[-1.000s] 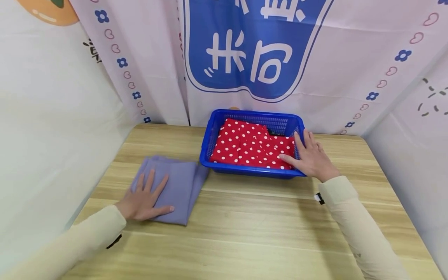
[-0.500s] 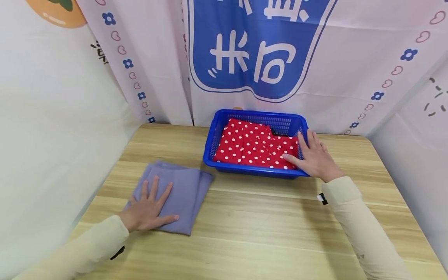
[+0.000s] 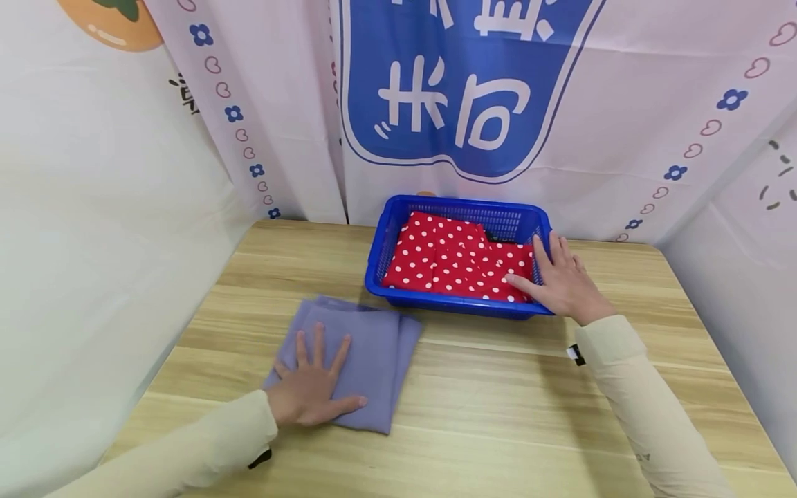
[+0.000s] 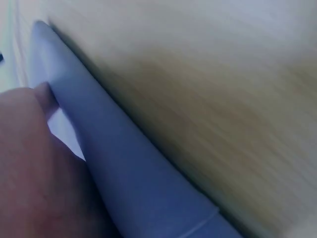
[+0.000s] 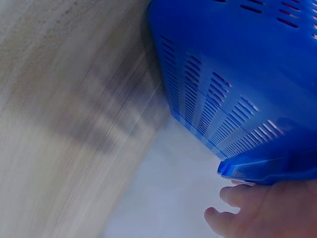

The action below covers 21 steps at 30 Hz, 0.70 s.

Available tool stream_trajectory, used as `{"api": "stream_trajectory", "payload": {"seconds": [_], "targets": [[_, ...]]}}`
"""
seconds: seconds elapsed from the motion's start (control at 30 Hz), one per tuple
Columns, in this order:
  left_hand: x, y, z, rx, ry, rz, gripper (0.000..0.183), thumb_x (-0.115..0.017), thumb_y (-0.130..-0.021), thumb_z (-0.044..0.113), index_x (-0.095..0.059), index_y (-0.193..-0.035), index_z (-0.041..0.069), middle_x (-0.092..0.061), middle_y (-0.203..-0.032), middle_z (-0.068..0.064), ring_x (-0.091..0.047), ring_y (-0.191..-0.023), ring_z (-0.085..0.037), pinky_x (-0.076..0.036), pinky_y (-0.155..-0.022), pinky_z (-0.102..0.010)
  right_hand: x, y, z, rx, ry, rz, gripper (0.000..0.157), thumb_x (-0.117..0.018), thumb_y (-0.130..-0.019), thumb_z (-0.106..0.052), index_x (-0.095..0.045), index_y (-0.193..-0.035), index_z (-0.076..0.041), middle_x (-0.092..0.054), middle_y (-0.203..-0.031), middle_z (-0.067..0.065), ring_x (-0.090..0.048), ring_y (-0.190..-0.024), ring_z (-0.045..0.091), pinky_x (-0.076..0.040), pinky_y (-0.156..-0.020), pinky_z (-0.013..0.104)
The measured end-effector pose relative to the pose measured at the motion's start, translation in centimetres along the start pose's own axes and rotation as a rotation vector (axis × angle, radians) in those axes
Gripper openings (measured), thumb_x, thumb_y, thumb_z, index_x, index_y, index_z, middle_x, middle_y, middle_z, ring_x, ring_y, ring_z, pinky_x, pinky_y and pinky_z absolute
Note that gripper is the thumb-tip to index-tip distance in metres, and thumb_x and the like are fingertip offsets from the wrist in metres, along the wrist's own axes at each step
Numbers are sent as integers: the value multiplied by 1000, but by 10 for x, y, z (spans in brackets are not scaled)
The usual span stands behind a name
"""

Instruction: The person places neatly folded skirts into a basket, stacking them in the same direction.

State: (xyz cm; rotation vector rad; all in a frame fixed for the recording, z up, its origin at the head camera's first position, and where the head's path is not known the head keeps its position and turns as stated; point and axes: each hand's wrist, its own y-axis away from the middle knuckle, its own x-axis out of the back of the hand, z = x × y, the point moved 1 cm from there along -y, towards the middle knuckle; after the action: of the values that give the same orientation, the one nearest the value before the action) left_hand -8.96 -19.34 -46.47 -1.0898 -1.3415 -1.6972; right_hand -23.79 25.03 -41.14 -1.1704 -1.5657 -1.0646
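Observation:
My left hand (image 3: pixel 311 391) rests palm down on a folded purple-grey cloth (image 3: pixel 376 360), fingers spread out flat. In the left wrist view the same cloth (image 4: pixel 124 148) shows a thick folded edge beside the hand. A blue plastic basket (image 3: pixel 461 303) with slotted walls stands at the back of the table. Folded red cloth with white dots (image 3: pixel 429 259) lies inside it. My right hand (image 3: pixel 569 287) rests at the basket's right end, fingers extended, thumb reaching over the inside. From the right wrist, its fingertips (image 5: pixel 218 220) appear beyond the basket rim.
The wood-grain table (image 3: pixel 473 415) runs back to a white curtain (image 3: pixel 286 138) with a blue printed panel, close behind the basket. White cloth walls stand left and right. A small dark item (image 3: pixel 496 238) shows behind the red cloth in the basket.
My left hand has slid the purple-grey cloth to the right and nearer to me. The right hand and basket keep their places; the whole view has shifted slightly.

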Motion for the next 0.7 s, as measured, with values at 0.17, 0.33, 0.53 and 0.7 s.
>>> {"api": "stream_trajectory", "payload": {"seconds": [0.17, 0.33, 0.53, 0.7], "targets": [[-3, -1, 42, 47, 35, -3, 114, -29, -70, 95, 1, -157, 27, 20, -158, -27, 11, -140, -62, -7, -86, -91, 0, -1, 0, 6, -3, 6, 109, -31, -82, -84, 13, -154, -16, 17, -161, 21, 10, -147, 48, -4, -113, 73], [1, -7, 81, 70, 48, -22, 113, -32, -71, 93, -2, -157, 26, 18, -159, -27, 10, -141, -60, -11, -88, -91, 2, 0, 1, 8, -6, 12, 108, -32, -82, -83, 13, -155, -16, 17, -161, 21, 9, -147, 48, -4, -113, 73], [4, -15, 117, 24, 34, -33, 111, -33, -75, 90, -3, -157, 22, 15, -159, -28, 6, -142, -61, -18, -89, -89, 4, 1, 4, 10, 4, 22, 108, -33, -83, -81, 12, -155, -15, 14, -161, 23, 8, -147, 48, -5, -113, 74], [14, -14, 133, 3, 64, -106, 108, -32, -76, 89, -7, -157, 22, 13, -159, -28, 2, -142, -60, -24, -91, -86, 2, 0, 4, 3, -4, 16, 108, -33, -83, -82, 13, -154, -15, 16, -161, 22, 9, -147, 49, -5, -112, 74]]}}
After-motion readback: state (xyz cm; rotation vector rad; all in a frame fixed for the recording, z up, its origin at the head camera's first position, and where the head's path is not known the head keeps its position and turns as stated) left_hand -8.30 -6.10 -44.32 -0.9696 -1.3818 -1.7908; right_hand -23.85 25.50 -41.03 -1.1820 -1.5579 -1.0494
